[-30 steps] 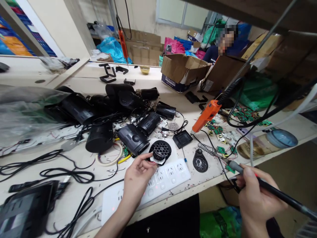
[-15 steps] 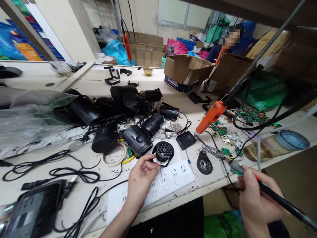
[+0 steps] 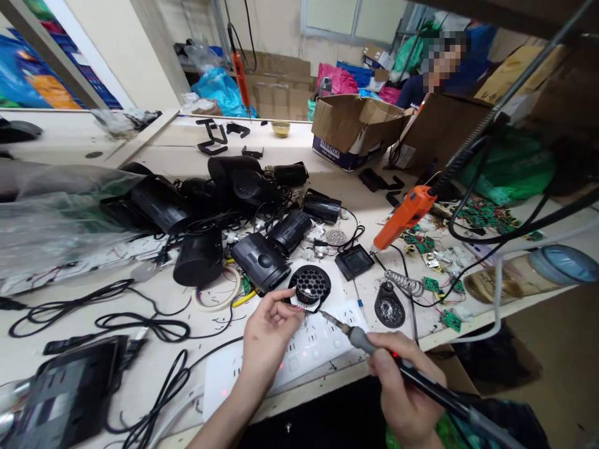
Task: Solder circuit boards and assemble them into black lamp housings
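My right hand (image 3: pixel 407 380) grips a soldering iron (image 3: pixel 362 340), its tip pointing left, close to the edge of a round black honeycomb part (image 3: pixel 318 279). Beside that part, my left hand (image 3: pixel 274 324) has its fingers pinched at thin wires near a small round metal-rimmed piece (image 3: pixel 306 293); what exactly lies between the fingertips is too small to make out. Under and beside the left hand is a white power strip (image 3: pixel 299 349) with lit red switches. A coil holder (image 3: pixel 403 282) and a dark dish of solder bits (image 3: pixel 389 310) are right of the strip.
Black cylindrical housings (image 3: pixel 261 262) crowd the bench's middle. An orange electric screwdriver (image 3: pixel 405 218) hangs at right, near green circuit boards (image 3: pixel 486 215) and a bottle (image 3: pixel 528 274). Looped black cables (image 3: pixel 140 327) lie at left. A person (image 3: pixel 416 90) is behind an open carton (image 3: pixel 358 131).
My right hand has brought the soldering iron leftward from the coil holder to beside the honeycomb part. My left hand has stayed nearly in place.
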{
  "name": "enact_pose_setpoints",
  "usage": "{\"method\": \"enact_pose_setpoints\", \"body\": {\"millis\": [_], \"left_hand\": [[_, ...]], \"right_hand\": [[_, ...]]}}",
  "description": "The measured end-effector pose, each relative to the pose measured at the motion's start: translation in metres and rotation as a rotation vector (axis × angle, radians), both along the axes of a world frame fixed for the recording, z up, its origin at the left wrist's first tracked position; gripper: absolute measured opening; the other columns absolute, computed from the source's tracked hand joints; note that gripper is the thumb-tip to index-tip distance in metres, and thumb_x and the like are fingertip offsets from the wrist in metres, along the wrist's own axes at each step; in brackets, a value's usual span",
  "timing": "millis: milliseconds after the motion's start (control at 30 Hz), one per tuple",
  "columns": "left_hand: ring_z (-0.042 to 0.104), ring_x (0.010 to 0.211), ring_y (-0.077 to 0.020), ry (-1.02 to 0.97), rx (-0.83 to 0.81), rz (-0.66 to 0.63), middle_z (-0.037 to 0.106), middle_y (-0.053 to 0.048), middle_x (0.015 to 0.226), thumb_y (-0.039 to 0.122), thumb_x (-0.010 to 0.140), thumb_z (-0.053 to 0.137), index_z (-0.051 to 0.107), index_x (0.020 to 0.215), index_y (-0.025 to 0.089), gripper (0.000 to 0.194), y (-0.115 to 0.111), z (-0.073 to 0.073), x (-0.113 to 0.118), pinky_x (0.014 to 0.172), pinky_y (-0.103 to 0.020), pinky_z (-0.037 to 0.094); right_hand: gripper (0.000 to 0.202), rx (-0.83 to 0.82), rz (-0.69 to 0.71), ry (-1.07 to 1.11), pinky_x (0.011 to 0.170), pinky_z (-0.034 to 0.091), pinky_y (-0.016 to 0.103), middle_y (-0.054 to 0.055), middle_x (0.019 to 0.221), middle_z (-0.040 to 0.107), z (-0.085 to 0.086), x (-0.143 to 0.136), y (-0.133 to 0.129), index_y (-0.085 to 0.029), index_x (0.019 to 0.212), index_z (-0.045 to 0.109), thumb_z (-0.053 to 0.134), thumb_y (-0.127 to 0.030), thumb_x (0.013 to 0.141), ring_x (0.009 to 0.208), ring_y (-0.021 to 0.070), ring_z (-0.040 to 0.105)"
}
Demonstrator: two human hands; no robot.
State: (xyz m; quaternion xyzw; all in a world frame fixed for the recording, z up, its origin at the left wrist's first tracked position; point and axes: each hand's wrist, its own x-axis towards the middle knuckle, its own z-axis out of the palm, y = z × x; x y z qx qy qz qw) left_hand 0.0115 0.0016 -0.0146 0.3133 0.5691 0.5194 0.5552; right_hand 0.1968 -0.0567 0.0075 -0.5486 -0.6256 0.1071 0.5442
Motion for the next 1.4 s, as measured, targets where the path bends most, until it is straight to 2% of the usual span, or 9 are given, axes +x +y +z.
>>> {"method": "enact_pose_setpoints", "body": {"millis": [133,367,667,1100,1400], "left_hand": [[0.062,0.073,-0.0157,0.017,0.002,-0.007,0.06,0.006,0.056,0.024,0.06,0.077,0.063,0.098,0.016,0.042,0.0,0.0,0.0,0.076,-0.027,0.049],[0.063,0.074,-0.0164,0.012,0.001,-0.008,0.061,0.006,0.057,0.024,0.059,0.076,0.062,0.097,0.017,0.041,-0.001,0.0,0.0,0.078,-0.028,0.05],[0.065,0.075,-0.0182,0.016,0.018,-0.005,0.06,0.005,0.056,0.023,0.06,0.076,0.063,0.095,0.017,0.038,0.001,0.001,0.001,0.08,-0.031,0.051],[0.064,0.073,-0.017,0.003,-0.003,0.004,0.06,0.006,0.056,0.023,0.058,0.076,0.064,0.095,0.017,0.04,0.001,0.003,0.001,0.077,-0.029,0.051],[0.064,0.072,-0.0178,0.015,0.013,0.002,0.059,0.005,0.056,0.024,0.059,0.076,0.064,0.095,0.017,0.038,0.0,0.0,0.001,0.077,-0.03,0.051]], "right_hand": [[0.016,-0.04,0.105,0.017,0.05,0.053,0.021,-0.002,0.071,0.069,-0.003,-0.014,0.009,-0.024,0.097,0.068,0.057,-0.017,0.088,0.052,0.0108,0.063],[0.015,-0.06,0.106,0.066,0.049,0.053,0.021,-0.002,0.073,0.069,-0.009,-0.017,0.011,-0.025,0.097,0.068,0.057,-0.018,0.089,0.052,0.0109,0.063],[0.015,-0.047,0.122,0.018,0.048,0.052,0.02,-0.001,0.07,0.069,-0.006,-0.019,0.014,-0.022,0.095,0.068,0.057,-0.016,0.088,0.051,0.0109,0.064],[0.016,0.033,0.182,-0.128,0.061,0.057,0.024,0.003,0.076,0.072,-0.002,-0.017,0.013,-0.019,0.099,0.065,0.056,-0.012,0.087,0.069,0.0158,0.071],[0.019,0.059,0.166,-0.091,0.056,0.057,0.026,0.001,0.068,0.069,0.001,-0.013,0.009,-0.02,0.099,0.066,0.055,-0.012,0.086,0.061,0.0159,0.068]]}}
